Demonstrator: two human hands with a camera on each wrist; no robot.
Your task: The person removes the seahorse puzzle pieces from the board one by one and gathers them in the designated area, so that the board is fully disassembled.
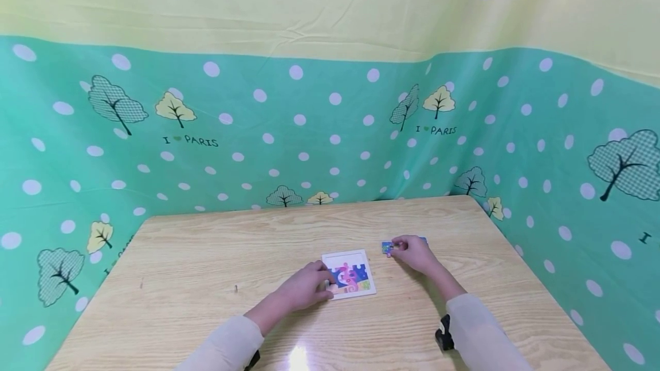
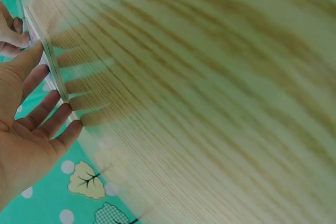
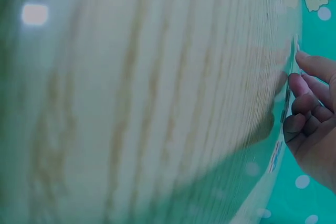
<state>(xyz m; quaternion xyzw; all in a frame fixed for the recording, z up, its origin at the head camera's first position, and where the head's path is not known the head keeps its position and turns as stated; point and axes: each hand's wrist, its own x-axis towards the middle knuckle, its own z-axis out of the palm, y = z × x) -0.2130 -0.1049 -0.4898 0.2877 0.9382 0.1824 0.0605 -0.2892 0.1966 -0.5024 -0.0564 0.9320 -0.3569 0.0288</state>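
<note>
A jigsaw puzzle in a white-framed tray (image 1: 356, 295) lies on the table, with a pink figure on dark blue partly assembled and a bare white stretch along its top. My left hand (image 1: 308, 286) rests at the tray's left side; in the left wrist view its fingers (image 2: 55, 121) are spread and lightly bent along the tray edge. To the right of the tray, my right hand (image 1: 414, 253) pinches a small blue-green puzzle piece (image 1: 387, 248) between thumb and forefinger, low over the table. Its other fingers curl loosely in the right wrist view.
Another blue puzzle piece (image 1: 424, 240) shows just behind the right hand, mostly covered by it. The wooden table (image 1: 206, 268) runs back to a green dotted curtain (image 1: 289, 130), which also hangs along the right side.
</note>
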